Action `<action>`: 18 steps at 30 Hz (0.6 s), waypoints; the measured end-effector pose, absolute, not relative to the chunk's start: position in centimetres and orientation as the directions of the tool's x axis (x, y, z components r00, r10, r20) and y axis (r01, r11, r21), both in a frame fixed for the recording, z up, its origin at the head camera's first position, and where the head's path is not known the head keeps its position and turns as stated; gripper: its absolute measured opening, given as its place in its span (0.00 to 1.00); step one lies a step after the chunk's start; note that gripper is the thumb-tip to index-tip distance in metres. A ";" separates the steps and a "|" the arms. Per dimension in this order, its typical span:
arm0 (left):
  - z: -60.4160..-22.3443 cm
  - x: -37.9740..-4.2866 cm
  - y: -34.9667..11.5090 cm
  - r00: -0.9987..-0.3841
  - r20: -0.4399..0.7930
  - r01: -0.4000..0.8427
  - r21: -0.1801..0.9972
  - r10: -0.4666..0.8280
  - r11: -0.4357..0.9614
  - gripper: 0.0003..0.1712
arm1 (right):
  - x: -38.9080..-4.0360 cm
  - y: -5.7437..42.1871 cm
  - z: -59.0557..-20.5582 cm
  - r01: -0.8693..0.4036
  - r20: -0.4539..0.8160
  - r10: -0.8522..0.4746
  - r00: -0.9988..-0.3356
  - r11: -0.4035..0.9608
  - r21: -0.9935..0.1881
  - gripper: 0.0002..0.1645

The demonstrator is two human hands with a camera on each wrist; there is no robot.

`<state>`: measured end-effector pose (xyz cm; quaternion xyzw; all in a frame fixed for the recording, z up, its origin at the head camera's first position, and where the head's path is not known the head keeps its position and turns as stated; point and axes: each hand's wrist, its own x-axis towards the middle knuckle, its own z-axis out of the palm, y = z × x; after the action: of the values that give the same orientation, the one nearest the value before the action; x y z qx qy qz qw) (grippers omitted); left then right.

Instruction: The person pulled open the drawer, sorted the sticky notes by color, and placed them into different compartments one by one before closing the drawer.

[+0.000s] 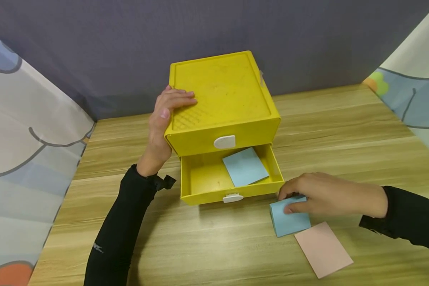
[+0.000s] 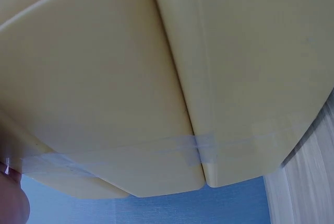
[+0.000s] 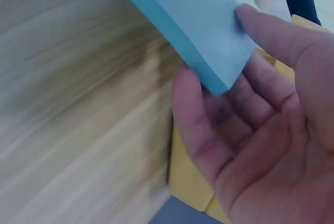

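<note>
A small yellow two-drawer box [image 1: 221, 91] has its lower drawer [image 1: 207, 174] pulled out and its upper one closed. Inside the lower drawer, against the right side, lies a light blue sticky note pad [image 1: 246, 167]. My left hand [image 1: 161, 125] rests on the box's left edge, its fingers laid over the top. By the drawer's front right corner, my right hand [image 1: 318, 194] pinches a thick blue sticky note pad [image 3: 193, 20] between thumb and fingers. The left wrist view shows the box's side with clear tape [image 2: 201, 148] across it.
A pink sticky note pad [image 1: 323, 249] lies on the wooden table [image 1: 214, 246], just in front of the right hand's pad. White handles [image 1: 224, 142] stick out from the drawer fronts. A dark grey cloth [image 1: 128, 51] hangs behind the box, and patterned curtains [image 1: 25, 159] flank the table.
</note>
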<state>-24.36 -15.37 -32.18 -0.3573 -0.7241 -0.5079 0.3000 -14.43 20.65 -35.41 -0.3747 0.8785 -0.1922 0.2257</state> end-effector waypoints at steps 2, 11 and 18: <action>-32.2 -24.4 -15.4 -0.565 0.797 0.822 0.523 0.214 0.226 0.38 | -14.5 20.8 -35.1 -0.582 -0.254 -0.775 -0.579 0.611 -0.537 0.12; -32.3 -24.4 -15.1 -0.571 0.791 0.819 0.531 0.221 0.218 0.39 | -13.6 20.9 -33.6 -0.622 -0.307 -0.797 -0.520 0.600 -0.503 0.06; -32.4 -24.6 -14.9 -0.572 0.789 0.818 0.531 0.225 0.222 0.40 | -15.3 24.8 -37.2 -0.709 -0.050 -0.881 -0.470 0.411 -0.572 0.10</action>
<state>-24.60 -14.89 -32.36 -0.3593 -0.7255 -0.5098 0.2911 -15.28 24.82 -37.17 -0.4839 0.8216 -0.2453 0.1750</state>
